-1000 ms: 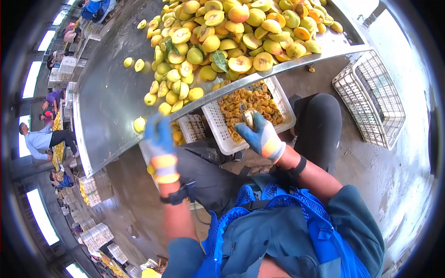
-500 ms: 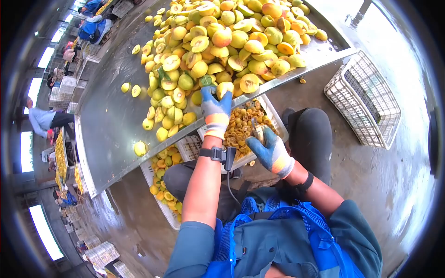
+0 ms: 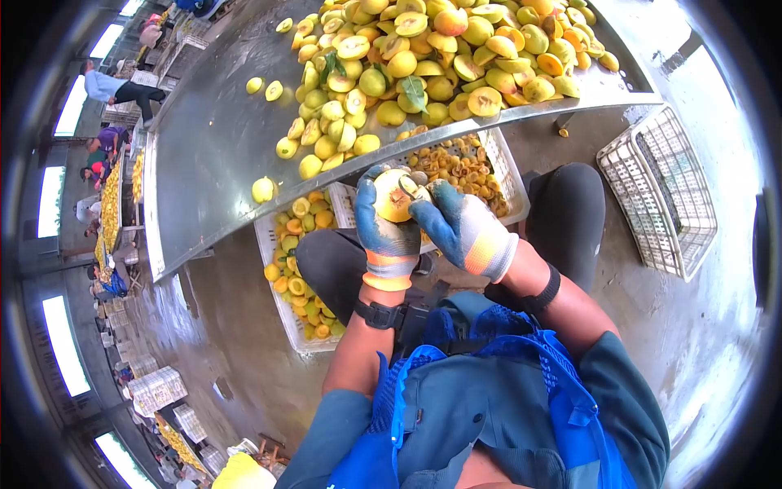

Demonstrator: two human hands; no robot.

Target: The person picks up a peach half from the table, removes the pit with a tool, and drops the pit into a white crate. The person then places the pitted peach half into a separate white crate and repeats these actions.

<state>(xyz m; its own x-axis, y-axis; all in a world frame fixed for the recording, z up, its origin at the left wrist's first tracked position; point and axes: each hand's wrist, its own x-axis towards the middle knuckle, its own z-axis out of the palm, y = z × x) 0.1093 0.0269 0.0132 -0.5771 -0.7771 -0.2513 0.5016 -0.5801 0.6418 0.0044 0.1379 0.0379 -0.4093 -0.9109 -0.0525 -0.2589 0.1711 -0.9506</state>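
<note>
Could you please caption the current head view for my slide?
By a metal table, the left hand holds a halved fruit, the right hand a small tool at its cut face.

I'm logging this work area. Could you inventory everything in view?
Held fruit: one, yellow, in left hand
Tool: one, metal, in right hand
Fruit pile: many, yellow-green, on table
Leaves: at least two, green, on pile
Table: one, grey, ahead
Scraps: many, orange-brown, in middle crate
Middle crate: one, white, under table edge
Left crate: one, white, holding fruit
Right crate: one, white, on floor
Floor: one, grey-brown, below
Far crates: many, white, left background
People: several, mixed clothing, left background
Clothes: teal, blue, dark; on wearer
Wristbands: two, black, on wrists
Left hand: one, blue-grey glove, under fruit
Right hand: one, blue-grey glove, beside fruit
</note>
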